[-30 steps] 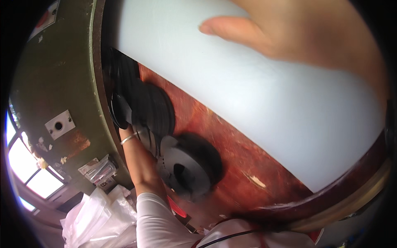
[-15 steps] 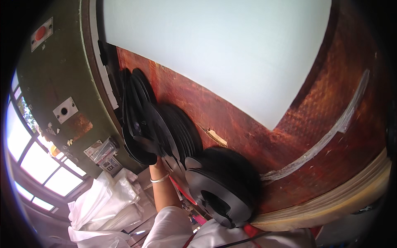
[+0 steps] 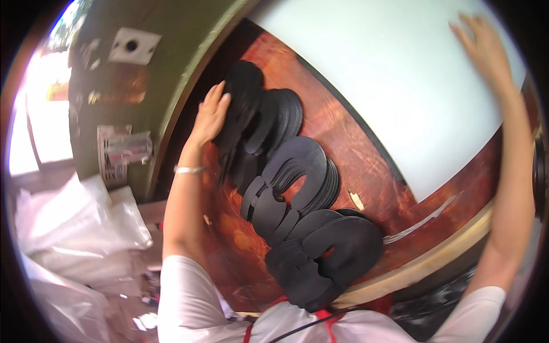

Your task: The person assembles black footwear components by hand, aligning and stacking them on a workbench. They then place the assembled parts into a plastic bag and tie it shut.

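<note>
My left hand [image 3: 213, 111] lies with stretched fingers against the outer side of a stack of flat black pieces [image 3: 245, 86] at the far left of the table. My right hand [image 3: 483, 48] is over the far right of a big white sheet [image 3: 389, 86], fingers spread; I cannot tell whether it touches the sheet. A stack of curved, horseshoe-shaped black pieces [image 3: 300, 157] sits nearer, about a pale gap in its middle. Closest to my body stands another stack of similar black pieces [image 3: 351, 243].
The reddish-brown tabletop [image 3: 377, 183] has a wooden front edge [image 3: 412, 268] and a strip of clear tape [image 3: 420, 226]. A green machine panel [image 3: 166, 63] rises at the left. White plastic bags [image 3: 80, 220] lie below it.
My right hand has come into view over the white sheet. My left hand, earlier hidden behind the black pieces, now rests beside the far stack. The horseshoe-shaped pieces now lie flatter. The view has turned.
</note>
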The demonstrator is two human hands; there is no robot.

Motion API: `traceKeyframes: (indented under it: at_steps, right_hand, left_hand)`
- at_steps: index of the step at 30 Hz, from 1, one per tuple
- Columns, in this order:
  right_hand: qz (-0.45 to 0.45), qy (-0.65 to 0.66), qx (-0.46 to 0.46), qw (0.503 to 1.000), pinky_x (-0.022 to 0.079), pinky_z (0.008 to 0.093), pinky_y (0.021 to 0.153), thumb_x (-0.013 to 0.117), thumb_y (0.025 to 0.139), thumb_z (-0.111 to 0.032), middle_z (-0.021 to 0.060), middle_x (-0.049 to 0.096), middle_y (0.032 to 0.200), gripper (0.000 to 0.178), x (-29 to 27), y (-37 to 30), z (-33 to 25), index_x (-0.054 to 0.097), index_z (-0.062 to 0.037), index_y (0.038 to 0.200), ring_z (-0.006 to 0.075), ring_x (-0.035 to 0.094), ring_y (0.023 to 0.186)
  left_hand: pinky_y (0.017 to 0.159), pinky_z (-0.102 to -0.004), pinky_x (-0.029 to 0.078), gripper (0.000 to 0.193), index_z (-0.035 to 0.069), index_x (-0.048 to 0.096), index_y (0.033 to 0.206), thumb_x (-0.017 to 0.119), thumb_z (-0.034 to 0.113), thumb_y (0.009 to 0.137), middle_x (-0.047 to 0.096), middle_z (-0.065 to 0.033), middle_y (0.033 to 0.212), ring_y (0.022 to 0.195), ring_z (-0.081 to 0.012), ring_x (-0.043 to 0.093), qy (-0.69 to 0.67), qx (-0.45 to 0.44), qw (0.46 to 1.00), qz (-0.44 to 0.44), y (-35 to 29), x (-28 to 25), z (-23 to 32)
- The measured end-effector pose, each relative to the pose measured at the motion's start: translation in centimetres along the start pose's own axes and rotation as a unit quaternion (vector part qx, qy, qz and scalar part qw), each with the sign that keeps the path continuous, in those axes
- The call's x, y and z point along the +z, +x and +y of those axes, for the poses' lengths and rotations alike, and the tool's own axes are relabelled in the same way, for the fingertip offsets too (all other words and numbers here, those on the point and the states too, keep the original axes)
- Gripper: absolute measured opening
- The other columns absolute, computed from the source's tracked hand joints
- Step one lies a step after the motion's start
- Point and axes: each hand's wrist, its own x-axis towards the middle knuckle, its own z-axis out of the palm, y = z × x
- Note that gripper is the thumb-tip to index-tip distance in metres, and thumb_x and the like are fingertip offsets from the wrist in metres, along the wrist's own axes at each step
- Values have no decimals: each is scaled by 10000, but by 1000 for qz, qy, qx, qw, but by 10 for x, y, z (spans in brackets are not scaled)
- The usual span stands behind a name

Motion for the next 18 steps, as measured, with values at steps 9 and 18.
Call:
traceKeyframes:
  at_steps: [9, 18]
  right_hand:
    - [27, 3, 20, 999, 444, 414, 924, 650, 851, -275, 208, 572, 1130, 348, -22, -1, -26, 651, -11, 1078, 353, 537, 1063]
    - [-135, 524, -59, 839, 525, 359, 695, 671, 818, -110, 180, 660, 933, 284, -63, -20, -225, 629, 41, 1056, 247, 648, 803]
  left_hand:
    - [996, -453, 332, 601, 214, 482, 1340, 553, 542, 841, 537, -116, 1268, 1221, -322, 435, -48, -32, 998, 32, -2, -7, 23]
    - [919, -410, 455, 683, -27, 612, 1118, 538, 594, 842, 625, -238, 1117, 1074, -366, 589, -138, -43, 989, -37, 19, -16, 42]
